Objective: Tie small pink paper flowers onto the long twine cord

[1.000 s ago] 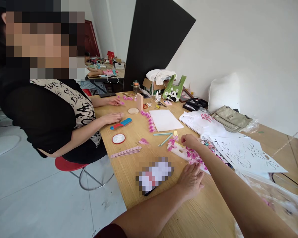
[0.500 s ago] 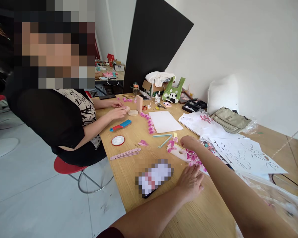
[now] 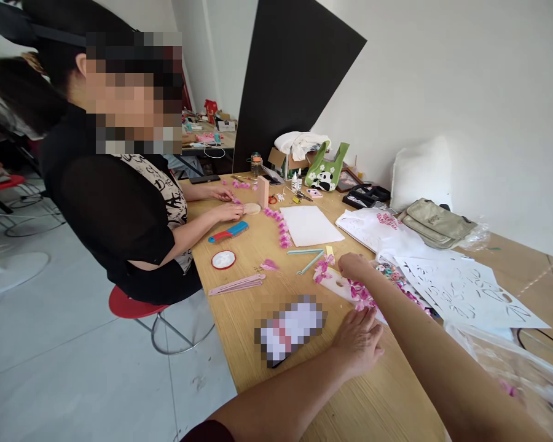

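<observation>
My left hand [image 3: 358, 344] lies on the table with its fingers stretched out, their tips at the near edge of a white strip [image 3: 335, 283] with pink flowers [image 3: 362, 294] on it. Above the strip's far edge is my right hand [image 3: 354, 267], its fingers curled together; what they hold, if anything, is hidden. My right forearm covers part of the strip and flowers. Left of my left hand lies a phone [image 3: 288, 331], its screen blurred out. A pale green folded strip [image 3: 309, 259] and a small yellow piece [image 3: 329, 250] sit beyond the flowers.
A person [image 3: 120, 202] sits at the left, hands on a round wooden piece [image 3: 251, 209]. On the table [image 3: 239, 319] are a red-and-blue brush [image 3: 229, 231], a white dish [image 3: 223, 259], pink strips [image 3: 237, 284], a white pad [image 3: 311, 226], cut-out paper sheets [image 3: 472, 291] and a plastic bag [image 3: 502, 362].
The camera view has shifted slightly, moving the scene a little to the right. My two hands keep nearly the same places. The seated person's hands have moved slightly by the wooden piece.
</observation>
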A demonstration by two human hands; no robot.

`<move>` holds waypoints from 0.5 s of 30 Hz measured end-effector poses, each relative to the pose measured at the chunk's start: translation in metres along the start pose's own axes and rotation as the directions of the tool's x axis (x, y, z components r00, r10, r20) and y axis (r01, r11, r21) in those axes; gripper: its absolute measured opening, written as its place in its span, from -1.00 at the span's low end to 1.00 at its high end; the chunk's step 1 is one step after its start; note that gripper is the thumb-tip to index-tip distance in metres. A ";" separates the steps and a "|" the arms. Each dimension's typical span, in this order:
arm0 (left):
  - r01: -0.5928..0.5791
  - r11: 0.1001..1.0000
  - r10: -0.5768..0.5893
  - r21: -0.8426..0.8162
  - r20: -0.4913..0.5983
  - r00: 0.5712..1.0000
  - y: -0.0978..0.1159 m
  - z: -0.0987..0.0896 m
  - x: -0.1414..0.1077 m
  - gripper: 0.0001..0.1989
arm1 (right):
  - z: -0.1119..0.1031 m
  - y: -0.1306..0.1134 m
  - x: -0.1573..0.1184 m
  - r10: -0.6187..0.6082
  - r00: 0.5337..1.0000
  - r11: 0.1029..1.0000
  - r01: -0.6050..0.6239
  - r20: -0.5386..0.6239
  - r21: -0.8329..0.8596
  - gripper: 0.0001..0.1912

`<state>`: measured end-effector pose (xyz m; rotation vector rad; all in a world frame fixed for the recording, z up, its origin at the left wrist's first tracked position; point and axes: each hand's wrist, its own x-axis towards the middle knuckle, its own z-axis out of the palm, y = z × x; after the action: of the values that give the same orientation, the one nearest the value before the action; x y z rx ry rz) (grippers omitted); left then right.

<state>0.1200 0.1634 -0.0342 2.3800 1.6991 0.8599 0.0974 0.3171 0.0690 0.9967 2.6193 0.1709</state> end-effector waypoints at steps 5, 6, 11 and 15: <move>0.004 1.000 -0.004 -0.001 0.003 1.000 -0.001 0.002 0.001 -0.49 | 0.002 0.000 0.001 0.007 1.000 1.000 -0.006 0.029 -0.015 -0.71; 0.006 1.000 -0.006 0.001 0.006 1.000 -0.001 0.002 0.001 -0.49 | 0.002 0.000 0.001 0.007 0.999 1.000 -0.007 0.033 -0.019 -0.71; -0.002 1.000 0.002 0.017 0.015 1.000 -0.001 0.002 0.001 -0.51 | 0.002 0.001 0.002 0.006 0.998 0.999 -0.003 0.057 -0.040 -0.74; -0.003 1.000 0.003 0.004 0.002 1.000 -0.001 0.001 0.000 -0.47 | 0.004 0.001 0.003 0.011 0.996 0.998 -0.006 0.086 -0.066 -0.77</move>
<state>0.1200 0.1642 -0.0355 2.3855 1.6992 0.8548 0.0974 0.3202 0.0647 0.9713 2.5148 0.2094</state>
